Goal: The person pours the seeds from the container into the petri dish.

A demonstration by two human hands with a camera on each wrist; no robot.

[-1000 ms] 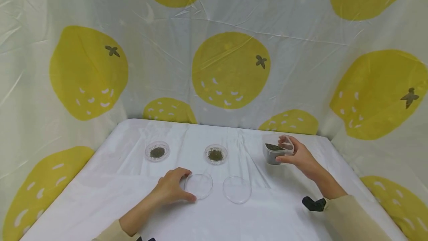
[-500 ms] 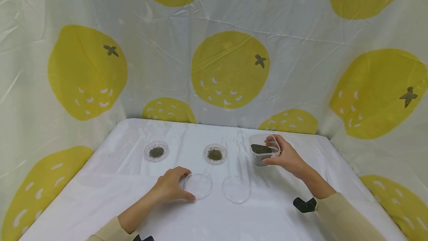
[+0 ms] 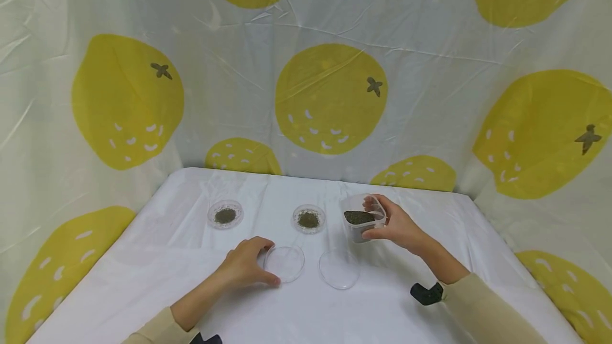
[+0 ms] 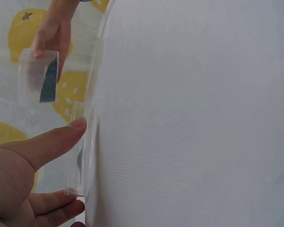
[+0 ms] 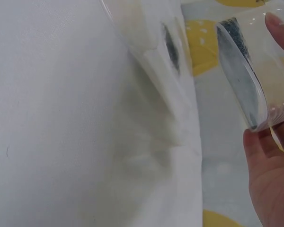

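Observation:
My left hand [image 3: 245, 265] holds a clear round petri dish [image 3: 284, 265] by its rim on the white table. In the left wrist view the thumb presses one side of that petri dish [image 4: 81, 156] and fingertips touch its far side. A second clear dish [image 3: 339, 271] lies to its right; I see nothing inside either one. My right hand [image 3: 400, 229] grips a clear plastic tub [image 3: 357, 235] with dark green flakes [image 3: 359, 218] in it. Seen from the left wrist, the tub [image 4: 31, 78] is above the table and its flakes lie deeper at one end.
Farther back stand two more petri dishes, the left dish [image 3: 210, 221] and the middle dish [image 3: 295, 224], each with a small heap of dark green flakes. A curtain [image 3: 229, 84] printed with yellow fruit hangs behind the table [image 3: 296, 317].
My right hand has carried the tub leftward from the table's right side to near the middle filled dish. The left hand and the dishes stay where they were.

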